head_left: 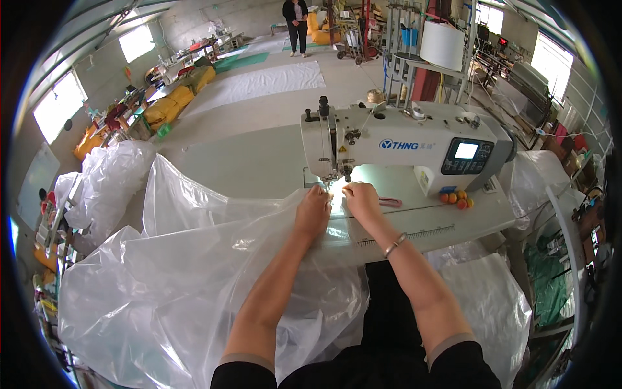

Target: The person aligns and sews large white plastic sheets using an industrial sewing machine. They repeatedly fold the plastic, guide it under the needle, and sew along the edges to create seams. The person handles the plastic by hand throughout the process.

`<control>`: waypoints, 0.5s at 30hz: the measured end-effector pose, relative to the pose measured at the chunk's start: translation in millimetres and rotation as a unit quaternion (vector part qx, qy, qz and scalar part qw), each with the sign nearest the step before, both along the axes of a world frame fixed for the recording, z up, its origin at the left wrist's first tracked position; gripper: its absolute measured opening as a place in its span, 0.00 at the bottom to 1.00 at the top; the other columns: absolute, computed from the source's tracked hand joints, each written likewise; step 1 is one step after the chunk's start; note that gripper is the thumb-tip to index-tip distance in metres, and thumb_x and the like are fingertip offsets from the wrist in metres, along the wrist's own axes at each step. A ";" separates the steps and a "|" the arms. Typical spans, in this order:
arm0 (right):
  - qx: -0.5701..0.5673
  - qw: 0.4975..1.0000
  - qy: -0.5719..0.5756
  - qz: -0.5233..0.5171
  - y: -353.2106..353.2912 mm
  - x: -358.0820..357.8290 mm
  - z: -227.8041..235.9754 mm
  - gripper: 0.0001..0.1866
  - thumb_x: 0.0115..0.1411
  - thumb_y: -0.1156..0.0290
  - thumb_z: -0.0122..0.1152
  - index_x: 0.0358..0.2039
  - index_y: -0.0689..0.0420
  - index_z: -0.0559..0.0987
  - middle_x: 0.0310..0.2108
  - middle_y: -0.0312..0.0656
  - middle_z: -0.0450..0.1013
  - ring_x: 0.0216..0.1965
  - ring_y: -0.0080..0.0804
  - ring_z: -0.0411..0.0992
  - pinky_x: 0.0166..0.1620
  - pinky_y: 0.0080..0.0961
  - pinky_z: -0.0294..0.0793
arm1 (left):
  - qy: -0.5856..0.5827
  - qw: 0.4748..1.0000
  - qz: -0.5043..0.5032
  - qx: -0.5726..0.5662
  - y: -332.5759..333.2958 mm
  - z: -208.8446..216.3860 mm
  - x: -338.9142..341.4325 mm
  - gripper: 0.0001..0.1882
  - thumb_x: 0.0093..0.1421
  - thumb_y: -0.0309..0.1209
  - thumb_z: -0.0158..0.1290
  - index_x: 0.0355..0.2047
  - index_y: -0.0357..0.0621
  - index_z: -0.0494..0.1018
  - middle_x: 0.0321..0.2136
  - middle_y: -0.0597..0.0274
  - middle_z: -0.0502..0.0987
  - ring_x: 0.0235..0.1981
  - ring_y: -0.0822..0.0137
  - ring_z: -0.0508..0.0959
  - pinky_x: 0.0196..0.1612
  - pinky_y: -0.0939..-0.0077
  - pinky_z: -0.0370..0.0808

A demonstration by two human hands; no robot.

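A white sewing machine stands on its table, its lamp lighting the needle area. Just in front of the needle, my left hand is closed on the edge of a large clear plastic sheet. The sheet spreads over the table's left part and hangs down toward my lap. My right hand is closed in a pinch beside the needle, a little right of my left; what its fingers hold is too small to make out. Right of that hand lies a pink-handled tool, perhaps thread snips.
Small orange and yellow balls sit by the machine's base. A white thread cone stands on a rack behind. More plastic hangs at my right, and a plastic bundle lies at left. A person stands far back.
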State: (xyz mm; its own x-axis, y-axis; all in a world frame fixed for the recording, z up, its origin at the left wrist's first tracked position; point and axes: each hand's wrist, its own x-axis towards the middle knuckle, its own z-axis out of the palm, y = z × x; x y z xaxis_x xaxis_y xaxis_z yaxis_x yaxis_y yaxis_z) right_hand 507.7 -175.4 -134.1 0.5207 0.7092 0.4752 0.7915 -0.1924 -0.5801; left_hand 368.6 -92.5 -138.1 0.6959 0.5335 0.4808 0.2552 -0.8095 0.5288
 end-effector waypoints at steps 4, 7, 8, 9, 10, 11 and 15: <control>-0.079 0.993 -0.070 -0.045 -1.2 -16.7 -2.9 0.09 0.52 0.64 0.65 0.24 0.57 0.82 0.27 0.48 0.76 0.30 0.46 0.76 0.34 0.37 0.74 | -0.016 1.000 0.007 0.019 3.0 -4.4 -0.7 0.08 0.53 0.23 0.52 0.34 0.41 0.79 0.33 0.55 0.71 0.38 0.56 0.74 0.41 0.63 0.72; -0.071 0.992 -0.080 -0.063 -2.4 -27.5 -5.5 0.08 0.52 0.65 0.64 0.24 0.56 0.82 0.27 0.48 0.76 0.30 0.45 0.76 0.34 0.38 0.74 | -0.006 1.000 0.009 0.007 -0.7 -3.4 0.8 0.09 0.54 0.24 0.51 0.35 0.41 0.79 0.33 0.56 0.72 0.39 0.56 0.74 0.42 0.63 0.72; -0.110 0.988 -0.079 -0.077 -1.4 -32.9 1.6 0.08 0.52 0.64 0.64 0.24 0.55 0.82 0.28 0.47 0.77 0.31 0.44 0.77 0.35 0.36 0.75 | -0.002 1.000 0.009 0.009 0.6 -4.3 0.6 0.09 0.55 0.24 0.51 0.35 0.41 0.79 0.33 0.56 0.72 0.39 0.56 0.74 0.42 0.63 0.72; -0.140 0.985 -0.058 -0.085 2.2 -36.0 5.3 0.08 0.52 0.64 0.64 0.24 0.55 0.82 0.28 0.47 0.77 0.32 0.44 0.77 0.35 0.35 0.76 | 0.002 1.000 0.010 0.010 2.4 -6.2 0.8 0.09 0.55 0.25 0.51 0.35 0.42 0.79 0.33 0.56 0.72 0.39 0.56 0.74 0.42 0.62 0.72; -0.170 0.980 -0.037 -0.094 6.5 -38.2 9.0 0.09 0.52 0.64 0.65 0.24 0.56 0.82 0.29 0.47 0.77 0.32 0.44 0.77 0.36 0.35 0.76 | 0.006 1.000 0.010 0.011 3.8 -7.7 0.7 0.09 0.55 0.25 0.51 0.35 0.42 0.79 0.33 0.56 0.72 0.39 0.56 0.74 0.42 0.62 0.72; -0.201 0.974 -0.016 -0.101 9.7 -41.1 13.6 0.09 0.51 0.63 0.65 0.24 0.56 0.82 0.29 0.47 0.78 0.33 0.44 0.78 0.36 0.34 0.77 | -0.001 1.000 0.014 0.010 2.6 -6.6 -0.1 0.09 0.55 0.26 0.51 0.34 0.42 0.79 0.33 0.56 0.72 0.39 0.56 0.74 0.41 0.62 0.72; -0.255 0.960 -0.023 -0.110 18.7 -46.7 30.4 0.10 0.50 0.64 0.66 0.26 0.58 0.82 0.30 0.49 0.78 0.35 0.44 0.78 0.38 0.34 0.77 | 0.013 1.000 0.025 -0.009 -3.5 2.5 -2.4 0.08 0.56 0.28 0.51 0.33 0.43 0.79 0.34 0.58 0.72 0.41 0.57 0.74 0.42 0.62 0.73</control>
State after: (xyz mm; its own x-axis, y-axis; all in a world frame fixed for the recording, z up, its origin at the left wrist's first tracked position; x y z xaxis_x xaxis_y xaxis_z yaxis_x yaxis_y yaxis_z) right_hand 461.0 -156.7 -103.7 0.6711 0.7313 0.1221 0.7221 -0.6074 -0.3310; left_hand 366.3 -96.0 -135.6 0.6809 0.5757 0.4527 0.3084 -0.7861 0.5357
